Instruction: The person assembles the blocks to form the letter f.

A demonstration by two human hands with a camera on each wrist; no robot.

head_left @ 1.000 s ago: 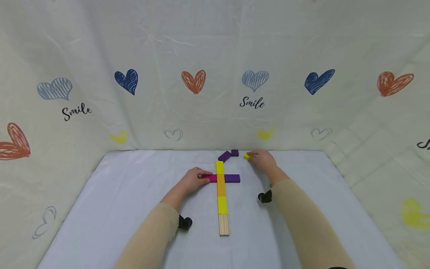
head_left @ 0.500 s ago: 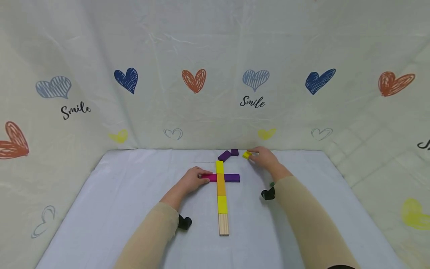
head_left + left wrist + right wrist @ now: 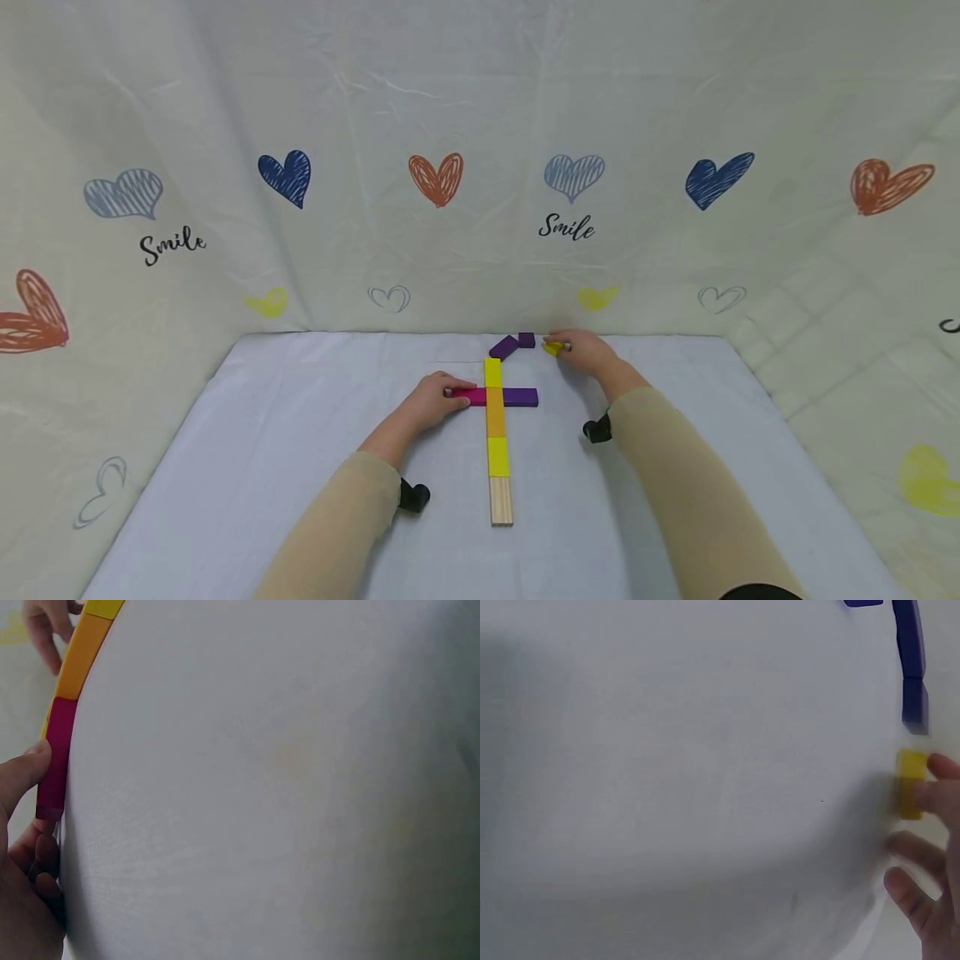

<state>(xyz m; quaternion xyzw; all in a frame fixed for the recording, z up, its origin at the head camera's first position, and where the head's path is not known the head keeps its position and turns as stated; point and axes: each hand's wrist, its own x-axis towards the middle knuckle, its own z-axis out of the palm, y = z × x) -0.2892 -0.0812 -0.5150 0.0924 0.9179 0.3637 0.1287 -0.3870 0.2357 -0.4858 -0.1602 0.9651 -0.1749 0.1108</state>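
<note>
Yellow shows between the fingers [image 3: 928, 793] of the right hand [image 3: 588, 353], which pinch a small yellow block [image 3: 553, 347] at the far edge of the surface [image 3: 300, 433], just beside two purple blocks [image 3: 512, 343] lying loose there. Nearer to the person, the left hand [image 3: 429, 402] rests on the white cloth with its fingers [image 3: 22, 769] curled against the end of a magenta block [image 3: 469, 397]. That block forms the left arm of a flat cross; a purple bar [image 3: 521, 397] forms the right arm. Crossing them runs a long strip [image 3: 495, 433] of yellow, orange, yellow and bare wood pieces laid end to end toward the person. Around the surface hangs a pale backdrop [image 3: 480, 167] printed with hearts.
</note>
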